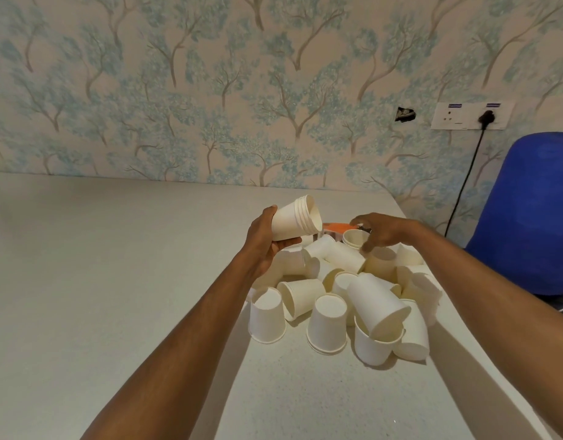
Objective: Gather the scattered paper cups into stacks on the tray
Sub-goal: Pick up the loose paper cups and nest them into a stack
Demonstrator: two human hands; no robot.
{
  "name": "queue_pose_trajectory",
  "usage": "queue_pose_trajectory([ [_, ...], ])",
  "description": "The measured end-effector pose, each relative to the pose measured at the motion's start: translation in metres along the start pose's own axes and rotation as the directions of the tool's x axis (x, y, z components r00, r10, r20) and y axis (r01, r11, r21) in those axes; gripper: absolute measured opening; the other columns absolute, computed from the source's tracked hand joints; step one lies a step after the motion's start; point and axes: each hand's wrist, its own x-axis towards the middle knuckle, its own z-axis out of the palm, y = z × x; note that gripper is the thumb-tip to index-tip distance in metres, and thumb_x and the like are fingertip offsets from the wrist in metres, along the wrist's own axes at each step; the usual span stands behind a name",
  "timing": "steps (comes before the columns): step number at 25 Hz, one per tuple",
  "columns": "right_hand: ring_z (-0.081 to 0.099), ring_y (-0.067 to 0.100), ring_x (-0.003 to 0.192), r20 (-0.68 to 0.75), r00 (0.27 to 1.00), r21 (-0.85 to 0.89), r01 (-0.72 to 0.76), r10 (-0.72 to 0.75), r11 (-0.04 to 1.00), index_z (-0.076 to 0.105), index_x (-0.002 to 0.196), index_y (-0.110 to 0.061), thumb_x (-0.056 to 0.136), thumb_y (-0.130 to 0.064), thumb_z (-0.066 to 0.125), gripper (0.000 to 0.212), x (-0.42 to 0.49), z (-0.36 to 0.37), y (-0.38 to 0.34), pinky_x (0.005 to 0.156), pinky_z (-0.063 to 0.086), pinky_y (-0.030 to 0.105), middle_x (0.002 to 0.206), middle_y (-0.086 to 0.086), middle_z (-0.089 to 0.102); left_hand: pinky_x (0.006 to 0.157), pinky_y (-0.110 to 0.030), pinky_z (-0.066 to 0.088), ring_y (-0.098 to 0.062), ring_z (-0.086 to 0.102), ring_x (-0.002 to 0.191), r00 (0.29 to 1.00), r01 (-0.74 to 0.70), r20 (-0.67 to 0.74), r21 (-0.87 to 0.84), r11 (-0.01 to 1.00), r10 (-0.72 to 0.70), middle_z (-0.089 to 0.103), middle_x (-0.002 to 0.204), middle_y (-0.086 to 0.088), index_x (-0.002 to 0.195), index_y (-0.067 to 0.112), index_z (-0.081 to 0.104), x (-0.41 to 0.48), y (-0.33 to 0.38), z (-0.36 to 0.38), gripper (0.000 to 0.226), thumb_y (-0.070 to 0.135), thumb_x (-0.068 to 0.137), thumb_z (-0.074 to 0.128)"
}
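**Paper cups: one small stack in hand, big pile left on the table**

White paper cups (337, 296) are heaped in a messy pile on the pale speckled table (115, 281). Some stand upside down, some lie on their sides, and a couple are jammed into each other.

At about 11 o'clock from the pile, the left hand (267, 242) grips a nested stack of white paper cups (294, 222). It's tipped sideways with the mouth facing 3 o'clock, I'd guess so the next cup slides straight in.

The right hand (378, 231) hovers at the pile's 12 o'clock edge, fingers curled down over the cups. I honestly can't tell if it has one pinched or is just touching.

An orange-edged thing (335, 227) peeks out just behind the pile at 12 o'clock. It could be the tray, but it's mostly hidden, and no stack on it shows from here.

Early days, I reckon: most cups are loose. A blue chair (527, 217) sits off at 3 o'clock.
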Motion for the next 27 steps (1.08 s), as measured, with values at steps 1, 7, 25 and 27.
queue_pose_trajectory([
  [1,0.039,0.028,0.134,0.015,1.0,-0.026,0.002,-0.002,1.0,0.037,0.146,-0.013,0.074,-0.008,0.08,0.084,0.006,0.002,0.002,0.105,0.037,0.035,0.151,0.009,0.036,0.066,-0.036,0.062,-0.03,0.063,0.093,1.0,0.0,-0.003,-0.002,1.0,0.0,0.058,0.106,-0.015,0.1,0.018,0.054,0.002,0.0,-0.002,0.014,0.032,0.098,0.051],
  [7,0.035,0.029,0.137,-0.002,1.0,0.012,0.006,-0.006,1.0,0.037,0.146,-0.017,0.073,-0.01,0.081,0.086,0.028,0.012,0.015,0.112,0.033,0.044,0.154,0.008,0.032,0.071,-0.038,0.062,-0.03,0.063,0.094,1.0,0.006,0.008,0.008,1.0,-0.006,0.057,0.107,-0.016,0.103,0.017,0.054,0.012,-0.003,-0.007,0.017,0.032,0.098,0.051],
  [25,0.064,0.024,0.104,-0.42,0.904,0.611,0.349,-0.083,0.711,0.061,0.125,-0.025,0.074,-0.027,0.081,0.055,-0.048,-0.042,-0.012,0.085,0.054,0.03,0.111,0.009,0.063,0.062,-0.034,0.061,-0.029,0.063,0.092,1.0,0.019,-0.009,0.009,1.0,-0.019,0.058,0.106,-0.015,0.108,0.015,0.053,0.008,-0.012,0.003,0.021,0.034,0.098,0.05],
  [27,0.066,0.024,0.104,-0.401,0.912,0.672,0.36,-0.091,0.647,0.062,0.123,-0.023,0.074,-0.026,0.081,0.052,-0.059,-0.034,-0.018,0.09,0.055,0.034,0.115,0.014,0.064,0.058,-0.031,0.06,-0.029,0.064,0.093,1.0,0.007,-0.001,0.017,1.0,-0.006,0.058,0.106,-0.016,0.105,0.016,0.053,0.002,-0.011,0.008,0.02,0.034,0.099,0.049],
])
